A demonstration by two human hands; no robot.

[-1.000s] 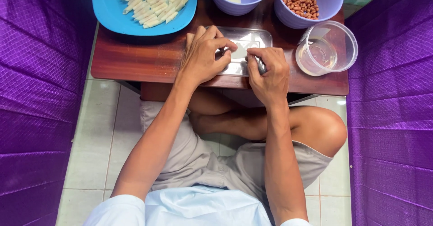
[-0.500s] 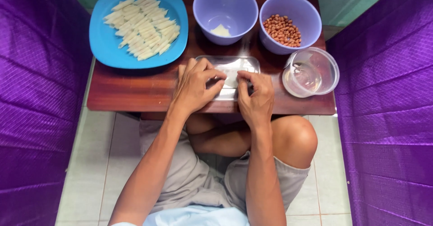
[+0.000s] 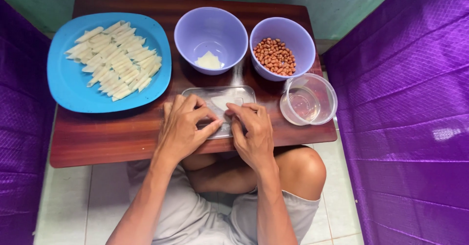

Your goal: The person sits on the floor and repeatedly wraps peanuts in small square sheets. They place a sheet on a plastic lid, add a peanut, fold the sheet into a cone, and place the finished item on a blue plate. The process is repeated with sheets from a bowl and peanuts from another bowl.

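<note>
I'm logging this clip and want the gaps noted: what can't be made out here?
Head view only:
- Wrapper on the tray: mostly hidden by the left hand and right hand.
- Whether the fingers pinch it: unclear.
- Clear tub: contents unreadable through glare.
- Torso: cut by the bottom edge.

— Any packages, labels, signs or screens on that low brown wooden table (image 3: 97,142)?

— None that show. The only thing close to packaging is the round clear plastic container (image 3: 309,100) at the table's right edge, just below the lilac bowl of peanuts (image 3: 282,46). It seems unlabelled, though glare blurs its wall.
</note>
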